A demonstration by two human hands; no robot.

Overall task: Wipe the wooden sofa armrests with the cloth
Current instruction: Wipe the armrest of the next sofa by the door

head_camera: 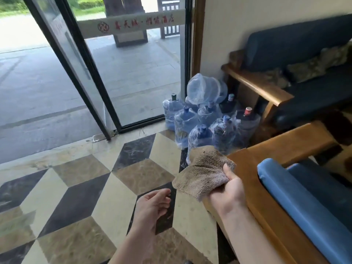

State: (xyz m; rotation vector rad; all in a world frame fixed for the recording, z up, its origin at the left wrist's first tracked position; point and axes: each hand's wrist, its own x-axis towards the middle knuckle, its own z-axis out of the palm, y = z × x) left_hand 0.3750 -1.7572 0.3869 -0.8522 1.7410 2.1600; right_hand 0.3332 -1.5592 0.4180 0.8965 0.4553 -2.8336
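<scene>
While right hand (pixel 228 189) grips cloth (pixel 203 172) | cloth beyond fingers, over armrest (pixel 270 212)

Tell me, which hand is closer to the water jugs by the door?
Right. The right hand, gripping the cloth, sits at the wooden armrest just below the water jugs. The left hand hangs open lower left, over the floor.

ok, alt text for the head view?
The right hand grips a grey-brown cloth at the near wooden armrest; the left hand hangs open over the tiled floor. Water jugs stand beyond.
</scene>
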